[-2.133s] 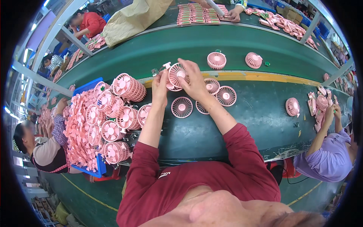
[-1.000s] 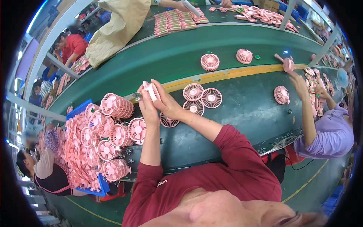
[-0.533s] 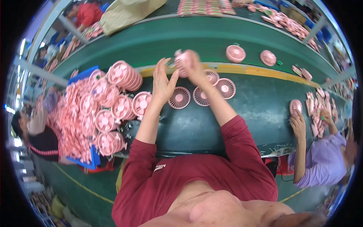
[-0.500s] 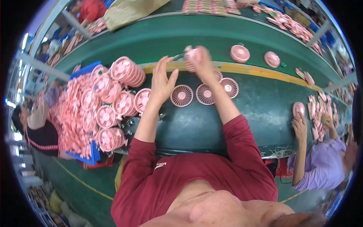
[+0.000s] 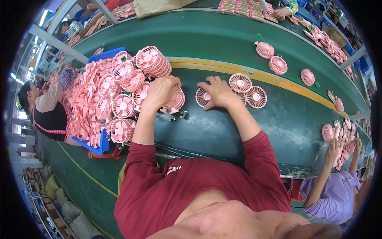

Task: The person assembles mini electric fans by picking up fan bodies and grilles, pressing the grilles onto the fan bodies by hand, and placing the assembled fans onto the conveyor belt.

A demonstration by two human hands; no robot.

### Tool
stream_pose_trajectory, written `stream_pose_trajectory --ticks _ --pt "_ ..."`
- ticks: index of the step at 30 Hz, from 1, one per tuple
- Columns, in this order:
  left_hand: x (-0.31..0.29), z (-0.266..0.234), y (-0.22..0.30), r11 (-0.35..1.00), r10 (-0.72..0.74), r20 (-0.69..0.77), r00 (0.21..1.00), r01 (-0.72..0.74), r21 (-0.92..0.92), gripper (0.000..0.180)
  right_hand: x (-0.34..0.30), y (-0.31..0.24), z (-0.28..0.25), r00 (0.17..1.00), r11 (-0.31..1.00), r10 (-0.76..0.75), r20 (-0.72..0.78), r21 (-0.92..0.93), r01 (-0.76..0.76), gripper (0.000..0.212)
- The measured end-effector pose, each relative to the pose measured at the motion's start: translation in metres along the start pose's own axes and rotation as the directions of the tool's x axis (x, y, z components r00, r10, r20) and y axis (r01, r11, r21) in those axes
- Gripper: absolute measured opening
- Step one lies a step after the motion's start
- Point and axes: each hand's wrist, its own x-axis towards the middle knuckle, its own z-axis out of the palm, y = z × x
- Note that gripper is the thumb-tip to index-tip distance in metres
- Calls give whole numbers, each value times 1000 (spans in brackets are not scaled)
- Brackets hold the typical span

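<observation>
a single head-worn fisheye view looks steeply down, close over the table [image 5: 195, 135], facing the green belt [image 5: 211, 36] beyond; toward its rim, detail seems unclear.

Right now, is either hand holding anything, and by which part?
Left hand at the rim of a pink fan housing, right hand spread at the edge of a grille; whether either is held cannot be told.

A green conveyor belt [image 5: 223, 32] carries a yellow strip [image 5: 278, 82] along its near edge. Beyond the belt lie a beige sack [image 5: 161, 7] and rows of pink-and-green parts [image 5: 240, 8]. On the belt's near side, a co-worker in a lilac shirt [image 5: 332, 195] is toward its right end, a co-worker in a dark apron [image 5: 49, 119] toward its left.
</observation>
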Motion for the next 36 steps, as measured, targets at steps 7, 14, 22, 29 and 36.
stream_pose_trajectory --ticks 7,14,22,29,36 --pt "-2 -37 -2 960 -269 -272 924 279 -5 17 8 25 4 999 972 44 23 231 -48 66" --pt "3 27 -14 540 -395 -281 875 -26 -841 60 18 30 -20 821 665 360 -442 739 107 24" --pt "20 60 43 -318 -325 164 931 56 -946 32 26 -7 -8 678 882 53 -733 353 313 48" --pt "26 85 37 -321 -495 141 858 -30 -947 33 19 -22 -8 767 887 -92 -635 298 353 56" --pt "26 73 65 -467 -454 128 882 -112 -877 36 22 -24 9 751 888 -130 -648 261 379 78"
